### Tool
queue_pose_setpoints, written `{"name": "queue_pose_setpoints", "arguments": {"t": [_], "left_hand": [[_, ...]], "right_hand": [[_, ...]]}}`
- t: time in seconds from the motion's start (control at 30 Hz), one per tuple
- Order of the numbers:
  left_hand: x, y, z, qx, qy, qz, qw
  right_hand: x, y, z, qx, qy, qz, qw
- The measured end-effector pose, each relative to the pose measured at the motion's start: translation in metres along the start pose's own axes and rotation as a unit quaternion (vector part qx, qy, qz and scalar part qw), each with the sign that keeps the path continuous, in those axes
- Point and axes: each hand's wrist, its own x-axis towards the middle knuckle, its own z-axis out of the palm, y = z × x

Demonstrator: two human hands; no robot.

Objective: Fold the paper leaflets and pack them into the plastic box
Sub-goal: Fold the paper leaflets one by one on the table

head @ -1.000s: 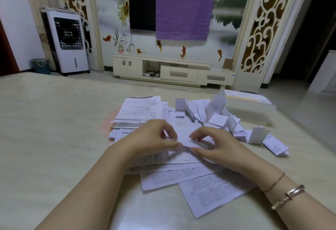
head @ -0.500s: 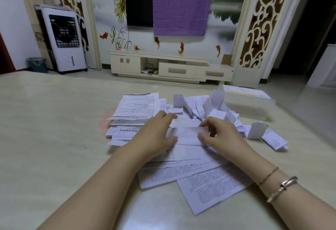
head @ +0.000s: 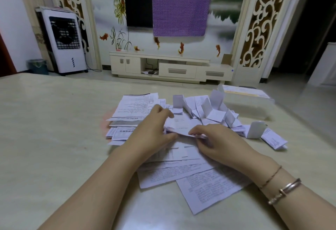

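Now lifted off the pile since a moment ago: small white paper leaflet [head: 179, 126], pinched between left hand [head: 152, 135] and right hand [head: 218, 143]; fold apparently under way, clear plastic box [head: 245, 100] still waiting.

A home living room. A dark TV [head: 137, 0] hangs on the far wall, half covered by a purple cloth [head: 180, 5], over a painted mural [head: 223, 11] of a lake, flowers and fish. Below it stands a low cream TV cabinet [head: 171, 67] with drawers. Carved scrollwork panels [head: 261, 20] flank the wall, and a white air cooler [head: 63, 42] stands on the left beside a small bin [head: 37, 66] — household things, all of them. The pale bench [head: 54, 138] fills the foreground.
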Motion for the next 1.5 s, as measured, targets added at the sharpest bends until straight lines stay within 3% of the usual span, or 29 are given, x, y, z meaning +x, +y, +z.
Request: {"name": "queue_pose_setpoints", "arguments": {"t": [0.1,0.17,0.23,0.43,0.67,0.77,0.87,0.93,1.03,1.13,1.2,1.3,1.37,1.5], "left_hand": [[0.001,0.007,-0.004,-0.056,0.107,-0.031,0.992],[0.002,0.009,-0.007,-0.108,0.134,-0.054,0.984],[0.003,0.011,-0.005,-0.164,0.103,-0.054,0.980],[-0.003,0.023,0.001,-0.280,-0.082,0.001,0.957],[0.001,0.022,0.003,-0.289,-0.017,-0.040,0.956],[0.003,0.021,0.000,-0.296,-0.005,-0.055,0.953],[0.002,0.021,-0.002,-0.282,0.005,-0.058,0.958],[0.004,0.015,-0.005,-0.252,0.034,-0.056,0.966],[0.009,-0.011,-0.015,-0.058,0.091,-0.076,0.991],[0.009,-0.041,-0.024,0.110,0.050,-0.160,0.980],[0.010,-0.052,-0.024,0.191,0.003,-0.192,0.963],[0.013,-0.055,-0.021,0.219,-0.031,-0.199,0.955],[0.013,-0.051,-0.022,0.220,-0.017,-0.185,0.958],[0.010,-0.043,-0.028,0.199,0.022,-0.147,0.969]], "right_hand": [[-0.001,-0.002,-0.002,0.056,0.044,0.023,0.997],[-0.002,-0.006,-0.004,0.092,0.058,0.018,0.994],[-0.001,-0.009,-0.005,0.116,0.063,0.014,0.991],[0.002,-0.007,-0.006,0.205,0.092,0.010,0.974],[0.005,-0.006,-0.008,0.194,0.165,0.023,0.967],[0.003,-0.006,-0.008,0.272,0.136,0.054,0.951],[0.004,-0.008,-0.008,0.338,0.136,0.069,0.929],[0.007,-0.008,-0.011,0.310,0.199,0.102,0.924],[0.012,0.006,-0.017,0.136,0.314,0.145,0.928],[0.018,0.029,-0.016,-0.052,0.341,0.164,0.924],[0.020,0.042,-0.014,-0.109,0.332,0.155,0.924],[0.021,0.049,-0.005,-0.160,0.261,0.107,0.946],[0.023,0.052,0.004,-0.191,0.194,0.089,0.958],[0.024,0.053,0.017,-0.207,0.024,0.132,0.969]]}}
